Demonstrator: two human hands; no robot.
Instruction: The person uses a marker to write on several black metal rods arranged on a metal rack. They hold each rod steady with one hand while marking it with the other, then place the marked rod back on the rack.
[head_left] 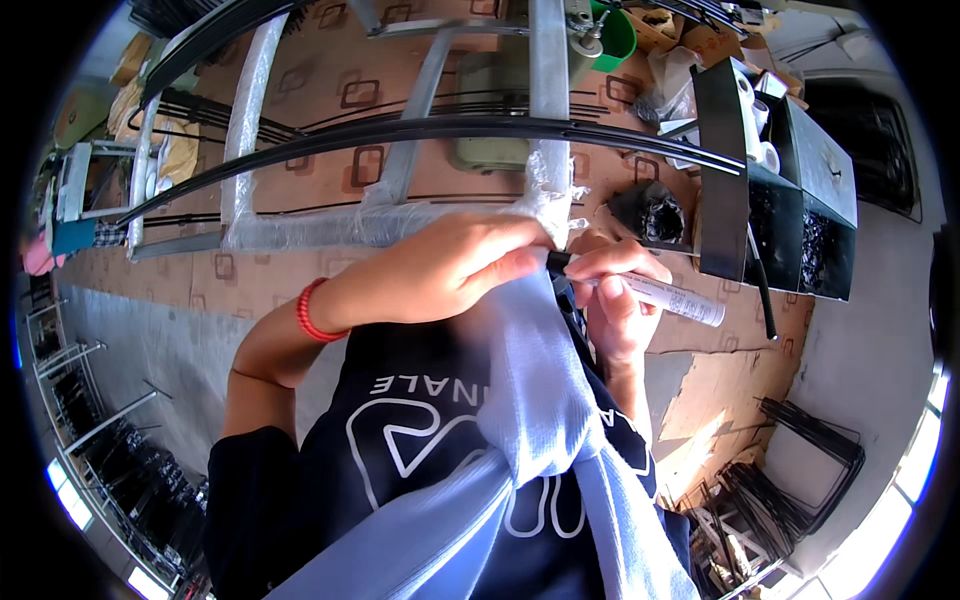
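A thick white marker pen (680, 298) with a black end (558, 262) is held crosswise in front of my chest. My right hand (618, 285) grips its barrel between thumb and fingers, with the pale far end pointing right. From the other side, my left hand (465, 265) reaches over, its fingers closed at the black end; part of that end is hidden by the fingertips. Just beyond both hands is a metal frame (330, 228) wrapped in clear plastic film. A long black rail (420, 130) lies across the frame.
At the right stands a dark cabinet (825, 165) with white rolls (768, 155) and a black rod leaning by it. A black bag (650, 212) sits beside the cabinet. A green bucket (612, 40) is at the back; black metal frames (800, 485) are stacked lower right.
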